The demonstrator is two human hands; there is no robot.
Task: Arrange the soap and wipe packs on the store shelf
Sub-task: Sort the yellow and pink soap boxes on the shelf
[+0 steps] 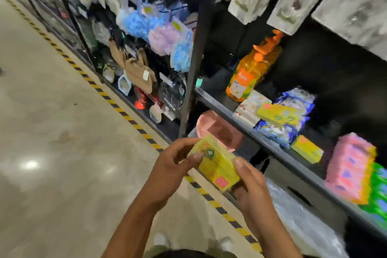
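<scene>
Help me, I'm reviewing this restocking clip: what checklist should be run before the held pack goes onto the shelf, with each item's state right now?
1. Grip on both ends: ok. The left hand and right hand each hold an end of the yellow soap pack.
2. Pack clear of the shelf edge: ok, held in front of and below it, apart.
3. Matching stock found: ok. A second yellow pack lies on the blue wipe packs; a third yellow pack sits beside the pink packs.
4. Existing stack tidy: not ok, the second yellow pack lies askew.
5. Free spot big enough: cannot tell, the shelf behind is dark and blurred.
</scene>
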